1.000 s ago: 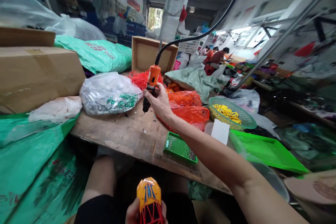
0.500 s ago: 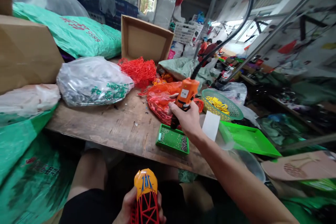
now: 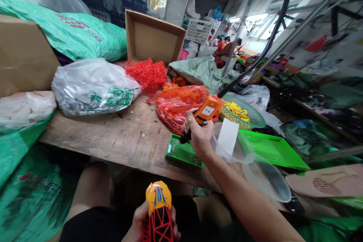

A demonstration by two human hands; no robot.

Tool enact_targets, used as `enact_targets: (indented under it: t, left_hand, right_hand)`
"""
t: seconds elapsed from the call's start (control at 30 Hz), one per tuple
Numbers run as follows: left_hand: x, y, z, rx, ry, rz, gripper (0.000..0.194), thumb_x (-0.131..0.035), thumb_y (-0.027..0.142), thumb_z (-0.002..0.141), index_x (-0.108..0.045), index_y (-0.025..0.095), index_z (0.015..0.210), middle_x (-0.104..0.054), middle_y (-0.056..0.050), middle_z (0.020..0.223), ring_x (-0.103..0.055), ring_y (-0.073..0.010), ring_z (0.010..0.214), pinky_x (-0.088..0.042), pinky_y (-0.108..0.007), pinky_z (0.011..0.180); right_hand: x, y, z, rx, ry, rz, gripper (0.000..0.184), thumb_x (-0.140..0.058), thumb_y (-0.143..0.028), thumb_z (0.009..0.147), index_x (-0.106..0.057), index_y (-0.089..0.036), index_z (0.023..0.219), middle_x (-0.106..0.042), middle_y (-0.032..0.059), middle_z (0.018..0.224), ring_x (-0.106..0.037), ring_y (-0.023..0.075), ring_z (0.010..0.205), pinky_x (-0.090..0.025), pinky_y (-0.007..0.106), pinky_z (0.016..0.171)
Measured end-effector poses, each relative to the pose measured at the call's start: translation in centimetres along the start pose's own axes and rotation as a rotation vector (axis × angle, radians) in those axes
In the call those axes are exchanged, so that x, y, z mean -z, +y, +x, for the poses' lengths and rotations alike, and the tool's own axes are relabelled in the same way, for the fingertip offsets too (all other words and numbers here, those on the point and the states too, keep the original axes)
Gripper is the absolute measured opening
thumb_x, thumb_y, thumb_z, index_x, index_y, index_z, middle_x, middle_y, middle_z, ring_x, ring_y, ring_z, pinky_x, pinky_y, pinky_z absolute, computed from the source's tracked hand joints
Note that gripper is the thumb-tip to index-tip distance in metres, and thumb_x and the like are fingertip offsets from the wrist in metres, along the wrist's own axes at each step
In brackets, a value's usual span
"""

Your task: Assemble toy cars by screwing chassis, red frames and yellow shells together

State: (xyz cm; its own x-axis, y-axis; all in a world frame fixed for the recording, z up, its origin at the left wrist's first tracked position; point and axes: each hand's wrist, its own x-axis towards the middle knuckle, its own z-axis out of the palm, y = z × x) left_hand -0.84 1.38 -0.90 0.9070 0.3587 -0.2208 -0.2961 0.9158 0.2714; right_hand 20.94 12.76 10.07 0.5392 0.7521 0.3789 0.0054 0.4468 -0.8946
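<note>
At the far left, a cardboard carton (image 3: 22,55) sits on the wooden desk (image 3: 113,147), with a green woven sack (image 3: 70,34) behind it. The sack's red printing includes digits, but it can't be read with confidence. More green sacking (image 3: 25,185) hangs down the desk's near left side. A transparent plastic bag (image 3: 90,90) printed with green characters lies on the desk, and beyond it are a tangle of red plastic netting (image 3: 146,75) and an open cardboard tray (image 3: 154,38).

At the near edge, below the desk, the left hand (image 3: 138,221) is closed around a car-shaped shell (image 3: 158,206) with an orange-yellow top and a red lattice body. The shell is held upright, its blue-marked nose pointing away.

To its right, the right hand (image 3: 200,136) is wrapped firmly around an orange electric screwdriver (image 3: 204,113). A black cable (image 3: 255,64) rises from the tool's rear, and a small white label on its body shows no legible writing. The black nose angles down and left, just above a small green perforated tray (image 3: 181,151); whether it touches cannot be told.

Behind the hand lie an orange-red plastic bag (image 3: 178,107) and a grey-green sack (image 3: 195,73). Further right are a round yellow-green basket (image 3: 244,111) holding yellow pieces, a transparent tub (image 3: 227,151) with a white card, and a bright green tray (image 3: 272,147). Two co-workers (image 3: 227,47) in red sit far off.
</note>
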Motion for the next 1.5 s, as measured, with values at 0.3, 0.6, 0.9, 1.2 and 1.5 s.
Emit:
enact_targets:
  t: [0.3, 0.6, 0.9, 1.2, 1.5]
  left_hand:
    - [-0.2, 0.0, 0.3, -0.044, 0.04, 0.013, 0.055, -0.064, 0.065, 0.084, -0.078, 0.011, 0.089, -0.068, -0.006, 0.082, -0.066, -0.021, 0.076, -0.05, -0.038, 0.085]
    - [0.3, 0.1, 0.1, 0.071, 0.035, 0.011, 0.063, -0.063, 0.07, 0.081, -0.076, 0.009, 0.092, -0.072, -0.011, 0.077, -0.07, -0.0234, 0.08, -0.048, -0.03, 0.074]
    - [0.4, 0.0, 0.1, 0.042, 0.046, 0.019, 0.067, -0.061, 0.075, 0.081, -0.077, 0.011, 0.091, -0.073, -0.01, 0.081, -0.067, -0.0213, 0.079, -0.048, -0.029, 0.07]
    - [-0.1, -0.1, -0.1, 0.05, 0.149, -0.052, 0.064, -0.065, 0.07, 0.08, -0.076, 0.009, 0.092, -0.073, -0.011, 0.078, -0.069, -0.0215, 0.078, -0.048, -0.029, 0.073]
    - [-0.9, 0.1, 0.1, 0.048, 0.282, -0.06, 0.062, -0.072, 0.068, 0.073, -0.077, 0.008, 0.087, -0.073, -0.011, 0.074, -0.069, -0.0214, 0.073, -0.051, -0.029, 0.069]
  right_hand:
    - [-0.1, 0.7, -0.2, 0.004, 0.003, 0.039, 0.031, -0.077, -0.042, 0.085, -0.052, -0.023, 0.089, -0.043, -0.0123, 0.051, -0.041, 0.0073, 0.038, -0.037, 0.021, 0.037]
    - [-0.3, 0.9, -0.3, 0.002, 0.012, 0.026, 0.031, -0.077, -0.042, 0.083, -0.053, -0.023, 0.09, -0.044, -0.0122, 0.051, -0.042, 0.0074, 0.038, -0.038, 0.021, 0.037]
    - [-0.2, 1.0, -0.4, 0.007, 0.005, 0.021, 0.029, -0.077, -0.038, 0.084, -0.053, -0.023, 0.09, -0.044, -0.0125, 0.051, -0.042, 0.007, 0.038, -0.038, 0.02, 0.037]
    - [-0.3, -0.4, -0.4, 0.021, -0.002, 0.01, 0.031, -0.077, -0.042, 0.084, -0.053, -0.024, 0.089, -0.041, -0.0126, 0.051, -0.041, 0.0069, 0.039, -0.038, 0.021, 0.039]
    - [-0.8, -3.4, -1.4, 0.016, -0.021, 0.026, 0.036, -0.077, -0.049, 0.083, -0.051, -0.025, 0.085, -0.039, -0.0139, 0.049, -0.038, 0.0063, 0.038, -0.038, 0.022, 0.04]
